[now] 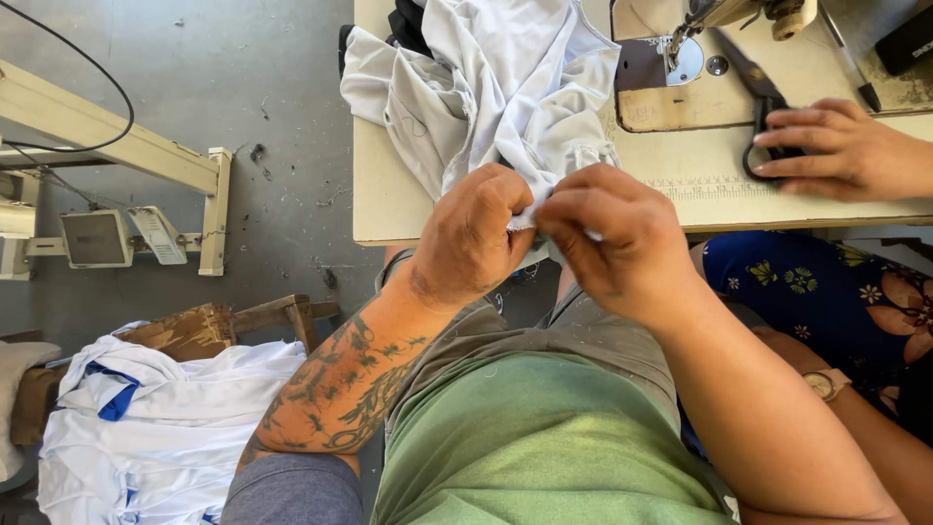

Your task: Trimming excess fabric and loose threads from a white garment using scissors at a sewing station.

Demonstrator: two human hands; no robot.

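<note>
Both of the person's hands meet at the near edge of the worktop, working 1 small spot on a pale grey garment. The left hand is curled into a tight grip, fingers pressed together on a fold of the cloth's hem; the right hand pinches the same edge just beside it, thumb and fingers closed on the fabric. What sits between the fingertips is hidden, possibly a thread or seam. The rest of the garment lies bunched on the worktop, spilling up toward the sewing machine.

To the right, another person's hand rests flat on the black handles of a pair of scissors lying on the worktop.

On the floor side, at lower left, a heap of white and blue garments lies over a wooden stool.
</note>
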